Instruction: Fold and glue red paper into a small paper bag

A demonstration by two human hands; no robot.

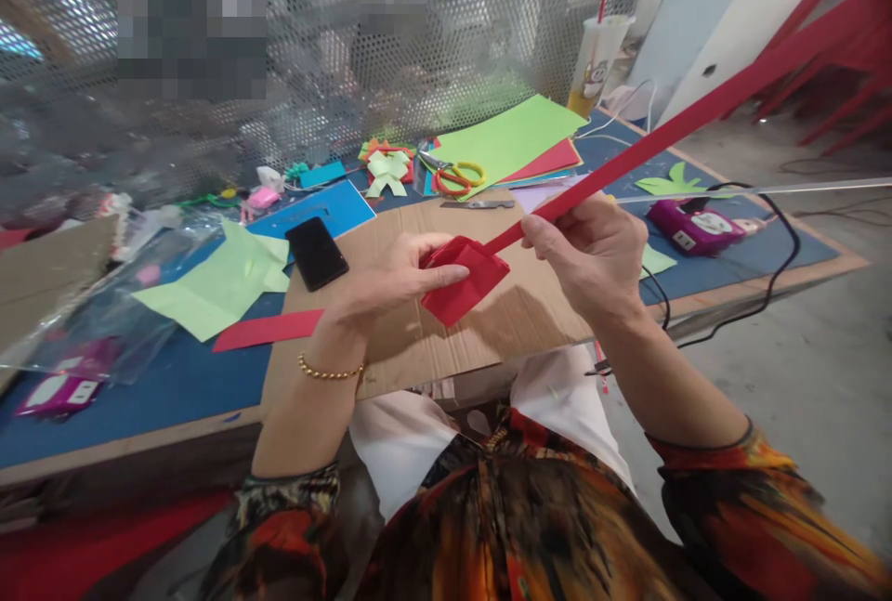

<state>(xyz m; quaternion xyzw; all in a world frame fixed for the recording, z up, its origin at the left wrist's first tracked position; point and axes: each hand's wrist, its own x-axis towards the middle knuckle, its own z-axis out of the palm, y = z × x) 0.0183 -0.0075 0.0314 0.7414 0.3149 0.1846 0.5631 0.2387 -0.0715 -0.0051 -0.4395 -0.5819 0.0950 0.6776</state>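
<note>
My left hand (pixel 400 280) pinches a folded red paper piece (pixel 465 283) above a brown cardboard sheet (pixel 411 341), thumb on top of it. To its right, my right hand (pixel 592 253) is closed on a long red paper strip (pixel 648 148). The strip runs from the folded piece through my right fingers and up toward the upper right edge. Where the strip meets the folded piece, its end is hidden among the layers. A second red strip (pixel 268 330) lies partly under my left forearm.
A black phone (pixel 316 254) and light green cut paper (pixel 216 283) lie left of the cardboard. Behind are yellow-handled scissors (pixel 460 177), green sheets (pixel 519 138) and a drink cup (pixel 597 62). A purple power socket (pixel 697 227) with a black cable is at the right.
</note>
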